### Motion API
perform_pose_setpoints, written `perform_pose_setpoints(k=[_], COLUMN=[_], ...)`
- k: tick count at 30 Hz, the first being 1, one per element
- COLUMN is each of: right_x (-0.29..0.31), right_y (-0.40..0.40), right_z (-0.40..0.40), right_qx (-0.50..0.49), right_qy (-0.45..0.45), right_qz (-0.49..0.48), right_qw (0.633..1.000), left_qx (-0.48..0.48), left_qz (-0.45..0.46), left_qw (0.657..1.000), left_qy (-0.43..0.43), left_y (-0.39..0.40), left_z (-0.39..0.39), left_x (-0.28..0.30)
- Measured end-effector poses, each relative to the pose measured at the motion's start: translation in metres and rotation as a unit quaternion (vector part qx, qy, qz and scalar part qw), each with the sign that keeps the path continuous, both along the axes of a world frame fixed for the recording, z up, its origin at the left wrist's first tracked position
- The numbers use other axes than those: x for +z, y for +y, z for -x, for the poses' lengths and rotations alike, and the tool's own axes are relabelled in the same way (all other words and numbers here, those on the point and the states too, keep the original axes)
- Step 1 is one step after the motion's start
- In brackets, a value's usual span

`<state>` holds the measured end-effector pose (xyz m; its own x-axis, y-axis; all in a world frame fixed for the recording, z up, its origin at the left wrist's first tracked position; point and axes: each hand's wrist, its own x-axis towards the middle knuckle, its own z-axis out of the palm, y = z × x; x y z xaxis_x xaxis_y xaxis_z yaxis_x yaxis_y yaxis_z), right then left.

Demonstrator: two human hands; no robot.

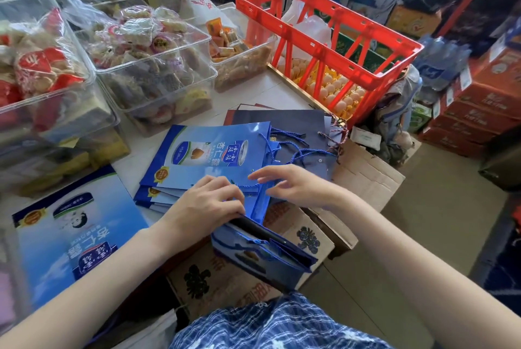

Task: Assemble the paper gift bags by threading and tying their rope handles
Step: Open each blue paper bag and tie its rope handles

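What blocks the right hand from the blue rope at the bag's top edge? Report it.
Nothing visible does. The right hand hovers open just right of the rope, which lies across the bag. The left hand rests on the bag, its fingers curled at the rope's other end.

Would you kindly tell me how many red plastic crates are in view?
1. The red crate stands on the far right part of the table, beyond the blue bags, with eggs inside. Others may be hidden among the stacked boxes behind.
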<state>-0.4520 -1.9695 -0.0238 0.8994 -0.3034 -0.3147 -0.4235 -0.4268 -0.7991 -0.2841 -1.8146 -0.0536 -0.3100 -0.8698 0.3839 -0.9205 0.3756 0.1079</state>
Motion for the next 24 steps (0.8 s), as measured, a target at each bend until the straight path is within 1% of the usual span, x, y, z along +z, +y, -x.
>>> perform_pose_setpoints(k=[5, 8, 11, 12, 13, 15, 17, 18, 19, 21, 23, 24], right_x=[-0.021, -0.031, -0.036, -0.035, -0.033, -0.026, -0.017, -0.015, -0.011, -0.007, -0.005, -0.005], right_y=[0.03, 0.044, 0.053, 0.054, 0.053, 0.046, 0.039, 0.038, 0.041, 0.052, 0.065, 0.069], right_z=[-0.034, -0.044, -0.045, -0.042, -0.037, -0.022, -0.002, 0.006, 0.012, 0.01, 0.002, -0.004], right_qx=[0.087, 0.109, 0.134, 0.124, 0.093, -0.014, -0.119, -0.147, -0.153, -0.103, -0.021, 0.011], right_qy=[-0.003, 0.03, 0.048, 0.044, 0.032, -0.025, -0.078, -0.09, -0.094, -0.069, -0.034, -0.032], right_qz=[-0.09, -0.138, -0.104, -0.09, -0.077, -0.074, -0.086, -0.082, -0.071, -0.028, 0.054, 0.088], right_qw=[0.992, 0.984, 0.984, 0.987, 0.992, 0.997, 0.986, 0.982, 0.981, 0.992, 0.998, 0.996], left_qx=[0.03, 0.026, 0.039, 0.045, 0.048, 0.054, 0.045, 0.03, 0.007, -0.045, -0.087, -0.102], left_qz=[0.013, 0.009, -0.016, -0.025, -0.036, -0.05, -0.05, -0.044, -0.035, -0.018, -0.018, -0.023], left_qw=[0.999, 0.999, 0.999, 0.998, 0.997, 0.997, 0.998, 0.999, 0.999, 0.998, 0.996, 0.994], left_qy=[0.007, 0.018, 0.027, 0.032, 0.037, 0.035, 0.016, -0.001, -0.02, -0.038, -0.025, -0.019], left_y=[0.012, 0.024, 0.041, 0.047, 0.052, 0.061, 0.067, 0.07, 0.072, 0.075, 0.078, 0.08], left_z=[0.003, 0.006, 0.005, 0.003, 0.0, -0.007, -0.012, -0.013, -0.012, -0.01, -0.006, -0.004], left_x=[0.001, 0.003, 0.006, 0.007, 0.006, 0.004, 0.001, 0.0, -0.001, -0.002, 0.001, 0.003])
